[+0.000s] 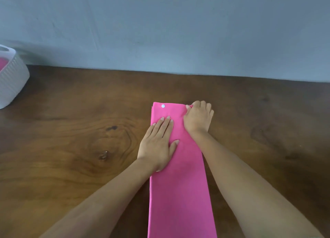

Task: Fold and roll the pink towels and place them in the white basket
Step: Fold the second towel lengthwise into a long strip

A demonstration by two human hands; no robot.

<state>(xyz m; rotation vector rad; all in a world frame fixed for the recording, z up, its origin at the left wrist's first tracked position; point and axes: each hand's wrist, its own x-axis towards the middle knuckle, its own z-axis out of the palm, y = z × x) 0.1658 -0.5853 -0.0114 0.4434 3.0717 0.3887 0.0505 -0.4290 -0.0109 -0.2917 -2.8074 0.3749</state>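
The towel (pixel 180 193) lies in a long folded strip on the bench (pixel 80 130), from 6 o'clock to centre. The left hand (pixel 158 146) presses it flat, fingers (pixel 165 126) straight; the right hand (pixel 198 118) pinches its far right corner, fingers curled. The basket (pixel 12 80) sits at 9 o'clock

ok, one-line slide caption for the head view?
Folded towel on table: left hand presses it flat, right hand pinches its far corner; basket at far left.

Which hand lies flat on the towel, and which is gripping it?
The left hand lies flat, fingers straight, on the towel; the right hand curls around its far right corner.
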